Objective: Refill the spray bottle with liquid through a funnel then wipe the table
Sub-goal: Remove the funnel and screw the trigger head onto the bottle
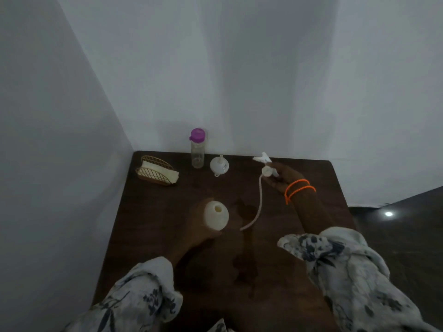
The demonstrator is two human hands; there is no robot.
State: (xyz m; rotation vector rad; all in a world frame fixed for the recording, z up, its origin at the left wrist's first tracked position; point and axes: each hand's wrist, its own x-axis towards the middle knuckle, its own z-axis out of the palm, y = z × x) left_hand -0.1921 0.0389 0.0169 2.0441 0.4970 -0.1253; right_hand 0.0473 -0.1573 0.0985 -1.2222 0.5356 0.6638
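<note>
Head view: left hand (199,226) grips upright bottle (216,215); right hand (284,178) holds sprayer (266,165), tube down.

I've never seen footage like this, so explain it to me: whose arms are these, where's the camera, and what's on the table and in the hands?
One picture, from a camera worn on a person's head, looking down at their own arms in flowered sleeves. The left hand steadies an open white spray bottle standing on the dark wooden table. The right hand, with orange bands on the wrist, holds the bottle's removed spray head, its tube dangling. At the back stand a clear bottle with a purple cap, a white funnel and a wire basket holding a cloth. The table shows wet patches.
</note>
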